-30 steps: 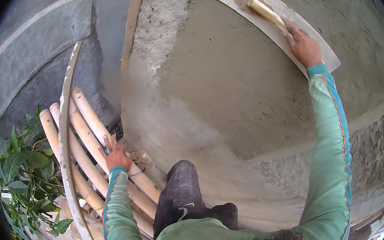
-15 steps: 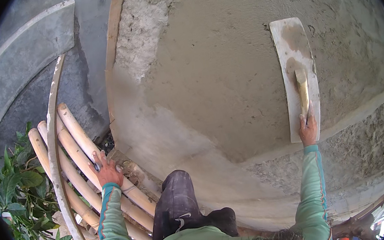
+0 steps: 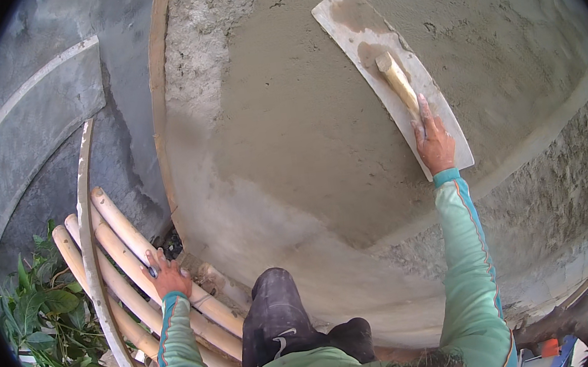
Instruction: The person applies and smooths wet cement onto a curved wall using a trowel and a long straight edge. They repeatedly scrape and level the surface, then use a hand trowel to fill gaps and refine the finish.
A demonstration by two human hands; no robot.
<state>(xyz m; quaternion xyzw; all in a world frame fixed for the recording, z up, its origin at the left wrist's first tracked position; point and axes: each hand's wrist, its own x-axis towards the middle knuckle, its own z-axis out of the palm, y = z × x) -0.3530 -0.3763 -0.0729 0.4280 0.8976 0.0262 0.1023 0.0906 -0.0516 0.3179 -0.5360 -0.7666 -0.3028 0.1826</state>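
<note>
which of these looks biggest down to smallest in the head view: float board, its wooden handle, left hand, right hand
1. Float board, clearly largest
2. Right hand and left hand, too alike to rank
3. Wooden handle, smallest by its visible part; the right hand covers its lower end

Your float: flat matt blade, mortar-smeared, with a smooth wooden handle. Before you, fine-grained matt plaster adjoins a rough, pitted strip. Bamboo poles: smooth, faintly glossy. Your sleeves: matt cloth.
</note>
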